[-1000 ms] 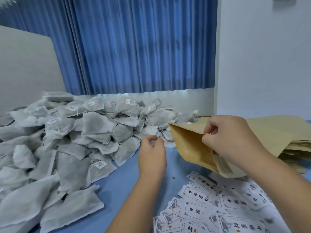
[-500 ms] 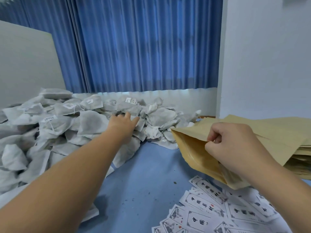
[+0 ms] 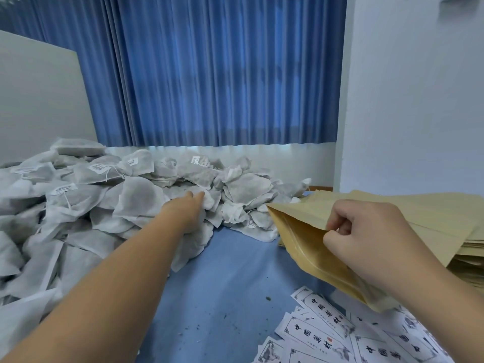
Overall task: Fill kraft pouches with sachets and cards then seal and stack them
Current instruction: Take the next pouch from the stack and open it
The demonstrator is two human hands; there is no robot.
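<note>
Left hand (image 3: 190, 209) now deeper among grey sachets (image 3: 141, 197), tan kraft pouch (image 3: 301, 239) mouth open

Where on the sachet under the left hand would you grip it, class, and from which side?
Take the sachet at its loose upper edge, coming from above and from the near side, as the left hand is placed. It lies on top of the pile, soft and flat, so a pinch on the edge should lift it free without dragging its neighbours.

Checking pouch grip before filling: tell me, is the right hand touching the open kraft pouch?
Touching. The head view shows the right hand pinching the kraft pouch at its upper lip.
</note>
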